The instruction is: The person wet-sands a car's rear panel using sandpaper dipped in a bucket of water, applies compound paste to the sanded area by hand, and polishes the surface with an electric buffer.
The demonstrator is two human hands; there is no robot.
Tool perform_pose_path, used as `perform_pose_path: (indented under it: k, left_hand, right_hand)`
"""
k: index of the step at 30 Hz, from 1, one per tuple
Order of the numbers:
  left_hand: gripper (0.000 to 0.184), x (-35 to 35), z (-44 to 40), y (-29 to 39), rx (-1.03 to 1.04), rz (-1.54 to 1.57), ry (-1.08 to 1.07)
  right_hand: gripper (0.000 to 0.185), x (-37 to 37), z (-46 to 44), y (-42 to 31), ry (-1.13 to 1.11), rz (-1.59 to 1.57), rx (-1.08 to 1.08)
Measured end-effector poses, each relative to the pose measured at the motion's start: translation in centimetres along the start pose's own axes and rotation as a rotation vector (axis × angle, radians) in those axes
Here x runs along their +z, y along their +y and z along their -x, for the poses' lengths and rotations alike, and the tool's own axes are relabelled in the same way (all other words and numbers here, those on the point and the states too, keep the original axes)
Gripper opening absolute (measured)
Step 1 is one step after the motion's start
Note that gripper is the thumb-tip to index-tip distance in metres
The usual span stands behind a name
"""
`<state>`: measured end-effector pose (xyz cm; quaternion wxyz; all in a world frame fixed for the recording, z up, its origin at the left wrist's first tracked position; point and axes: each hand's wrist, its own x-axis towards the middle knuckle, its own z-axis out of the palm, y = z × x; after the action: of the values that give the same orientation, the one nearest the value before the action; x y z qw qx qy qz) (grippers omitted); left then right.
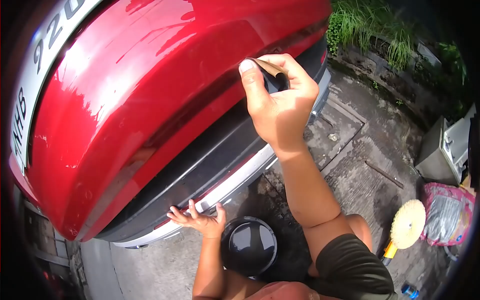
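Observation:
My right hand (pixel 282 102) is closed, pinching a curled piece of sandpaper (pixel 274 69) with a brown back and a dark face between thumb and fingers. It is held up in front of the red rear panel (pixel 165 65) of a car, close to the panel's lower edge. Lower down, my left hand (pixel 202 222) has its fingers spread and holds nothing. Its fingertips are at the black and white bumper (pixel 192 172); whether they press on it I cannot tell. Sunlight and reflections show on the glossy red paint.
A round black basin (pixel 249 270) of dark, reflecting liquid stands by my left forearm. On the right are a polisher with a cream pad (pixel 409 224), a pink bag (pixel 448 210), a blue container (pixel 410 291), a metal box (pixel 440 152) and a stick (pixel 384 175). Grass (pixel 370 25) grows behind.

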<state>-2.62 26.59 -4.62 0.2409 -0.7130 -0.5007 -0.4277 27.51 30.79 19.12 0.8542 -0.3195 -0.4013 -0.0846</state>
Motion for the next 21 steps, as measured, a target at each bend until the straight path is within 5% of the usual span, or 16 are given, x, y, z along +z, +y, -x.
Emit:
perform_pose_path:
  k: [9, 12, 16, 20, 21]
  left_hand:
    - [0.095, 0.1, 0.1, -0.1, 0.013, -0.011, 0.025]
    - [0.096, 0.4, 0.1, 0.0, 0.019, -0.02, 0.032]
    - [0.093, 0.3, 0.2, -0.2, 0.02, -0.053, 0.019]
    - [0.084, -1.3, -1.2, 0.9, -0.02, 0.08, 0.014]
    - [0.081, -2.9, -3.0, 1.1, 0.117, 0.077, 0.103]
  right_hand:
    - [0.013, 0.1, -0.6, 0.2, 0.062, -0.054, 0.07]
    - [0.013, 0.0, 0.8, -1.0, -0.112, 0.055, 0.027]
    - [0.012, 0.5, -0.2, -0.1, 0.049, -0.023, 0.037]
    - [0.014, -2.1, 0.8, -3.9, 0.116, -0.174, 0.324]
    - [0.013, -3.5, 0.8, -3.9, 0.157, -0.219, 0.324]
